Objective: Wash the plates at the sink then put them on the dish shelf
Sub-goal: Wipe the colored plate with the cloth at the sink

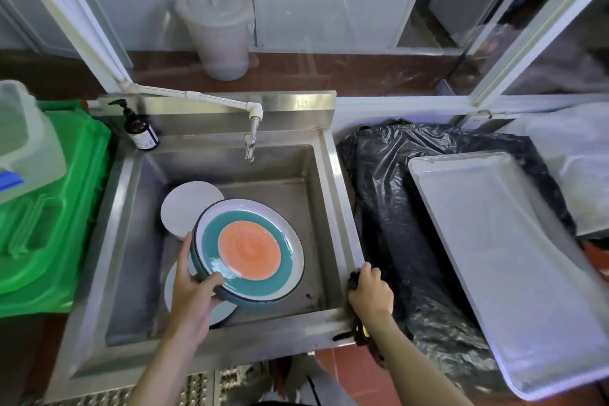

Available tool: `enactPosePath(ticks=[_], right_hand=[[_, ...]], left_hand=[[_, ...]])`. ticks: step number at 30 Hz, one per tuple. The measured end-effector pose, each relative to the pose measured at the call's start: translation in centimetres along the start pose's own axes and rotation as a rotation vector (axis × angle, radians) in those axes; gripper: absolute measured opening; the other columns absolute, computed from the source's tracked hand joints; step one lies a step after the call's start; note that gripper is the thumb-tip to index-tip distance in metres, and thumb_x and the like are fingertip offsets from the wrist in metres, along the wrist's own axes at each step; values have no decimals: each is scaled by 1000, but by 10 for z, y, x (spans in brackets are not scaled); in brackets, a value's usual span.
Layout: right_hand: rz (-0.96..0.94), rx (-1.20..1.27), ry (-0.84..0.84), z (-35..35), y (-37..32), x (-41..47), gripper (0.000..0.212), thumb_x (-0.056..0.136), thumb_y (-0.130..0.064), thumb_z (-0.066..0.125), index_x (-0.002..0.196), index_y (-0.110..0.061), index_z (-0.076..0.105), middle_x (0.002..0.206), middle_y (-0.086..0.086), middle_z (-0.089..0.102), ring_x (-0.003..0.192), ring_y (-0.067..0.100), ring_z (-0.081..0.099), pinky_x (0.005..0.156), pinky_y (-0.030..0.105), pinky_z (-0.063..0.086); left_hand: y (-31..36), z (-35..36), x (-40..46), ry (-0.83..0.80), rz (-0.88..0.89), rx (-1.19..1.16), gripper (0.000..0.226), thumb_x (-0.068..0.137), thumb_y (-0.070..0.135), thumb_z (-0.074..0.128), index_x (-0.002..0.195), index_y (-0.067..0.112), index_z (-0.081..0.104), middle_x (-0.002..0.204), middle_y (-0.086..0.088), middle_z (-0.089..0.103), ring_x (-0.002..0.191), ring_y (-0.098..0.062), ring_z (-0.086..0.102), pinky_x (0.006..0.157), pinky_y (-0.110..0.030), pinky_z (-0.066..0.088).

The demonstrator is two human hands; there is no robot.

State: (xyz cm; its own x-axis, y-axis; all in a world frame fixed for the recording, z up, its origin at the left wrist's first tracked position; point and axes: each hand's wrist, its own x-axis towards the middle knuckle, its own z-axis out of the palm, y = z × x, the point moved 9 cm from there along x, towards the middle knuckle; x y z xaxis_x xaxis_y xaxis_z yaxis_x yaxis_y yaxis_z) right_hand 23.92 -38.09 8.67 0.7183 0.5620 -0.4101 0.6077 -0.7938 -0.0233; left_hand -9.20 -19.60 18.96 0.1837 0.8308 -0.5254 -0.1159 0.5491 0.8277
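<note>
A round plate (250, 249) with an orange centre, teal ring and white rim is held tilted over the steel sink (131, 241). My left hand (194, 287) grips its lower left edge, thumb on the face. Beneath it lie a white plate (184, 208) and another pale plate (224, 311), mostly hidden. My right hand (370, 290) rests at the sink's right front corner, fingers curled round a small dark thing (355, 278) that I cannot identify. The tap (250, 142) hangs over the basin with no water visible.
A brown pump bottle (140, 128) stands at the sink's back left corner. Green plastic crates (56, 208) sit to the left. On the right, a grey tray (501, 257) lies on a black plastic bag (389, 191). A lidded bucket (217, 30) stands behind.
</note>
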Motion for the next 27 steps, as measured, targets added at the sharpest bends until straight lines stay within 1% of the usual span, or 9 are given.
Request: enactPosePath(ticks=[3, 5, 8, 10, 13, 15, 21, 23, 27], right_hand=[[63, 399, 35, -27, 23, 8, 32, 91, -24, 65, 117, -14, 50, 109, 12, 67, 99, 39, 68, 75, 41, 52], [41, 624, 37, -52, 24, 12, 33, 91, -22, 69, 120, -16, 55, 106, 9, 70, 96, 32, 69, 75, 40, 56], [-97, 792, 89, -104, 0, 16, 33, 90, -15, 71, 121, -19, 60, 99, -6, 67, 90, 10, 65, 69, 20, 49], [-214, 821, 109, -136, -32, 16, 30, 89, -12, 71, 116, -20, 63, 95, -13, 67, 86, -1, 62, 68, 18, 47], [-402, 823, 114, -163, -87, 10, 27, 85, -16, 73, 111, -22, 66, 95, -9, 72, 88, 8, 67, 77, 31, 55], [-530, 769, 100, -167, -129, -1, 26, 85, -20, 72, 110, -23, 64, 94, -8, 71, 87, 13, 67, 73, 31, 52], [-828, 551, 214, -129, -218, -45, 43, 88, -43, 70, 127, -25, 67, 114, -4, 65, 104, 21, 61, 79, 33, 50], [-856, 542, 219, -122, -222, -43, 43, 90, -42, 68, 129, -23, 67, 117, -3, 62, 107, 24, 59, 81, 36, 50], [-678, 649, 273, -122, -211, -17, 36, 93, -32, 70, 127, -22, 68, 117, -2, 63, 108, 23, 58, 84, 29, 43]], left_hand=[[0, 7, -1, -12, -5, -15, 102, 86, -25, 56, 151, 52, 41, 133, 0, 61, 118, -28, 60, 69, -42, 62], [1, 11, -3, -19, -3, -25, 101, 85, -26, 56, 152, 48, 42, 128, 3, 63, 115, -26, 61, 66, -41, 62], [-3, 13, -4, -19, -22, -61, 100, 84, -27, 55, 150, 48, 44, 128, 0, 64, 116, -27, 61, 64, -39, 61], [-6, 16, -4, -20, -40, -69, 100, 85, -27, 54, 151, 48, 43, 129, -1, 65, 117, -27, 61, 63, -39, 61], [-7, 24, -9, -30, -48, -35, 102, 84, -29, 49, 152, 47, 41, 121, 1, 69, 104, -24, 65, 61, -39, 59], [-5, 31, -13, -54, -28, -4, 102, 83, -29, 47, 152, 47, 41, 121, -1, 71, 99, -23, 67, 66, -40, 59], [3, 55, -22, -131, 27, 30, 104, 83, -31, 39, 146, 52, 47, 139, 2, 67, 113, -23, 68, 75, -32, 57], [3, 55, -22, -141, 11, 24, 105, 83, -30, 38, 147, 53, 45, 139, 3, 67, 108, -20, 69, 72, -30, 57], [3, 57, -26, -189, 29, 60, 107, 66, -14, 54, 144, 59, 45, 144, 5, 63, 129, -28, 61, 96, -49, 54]])
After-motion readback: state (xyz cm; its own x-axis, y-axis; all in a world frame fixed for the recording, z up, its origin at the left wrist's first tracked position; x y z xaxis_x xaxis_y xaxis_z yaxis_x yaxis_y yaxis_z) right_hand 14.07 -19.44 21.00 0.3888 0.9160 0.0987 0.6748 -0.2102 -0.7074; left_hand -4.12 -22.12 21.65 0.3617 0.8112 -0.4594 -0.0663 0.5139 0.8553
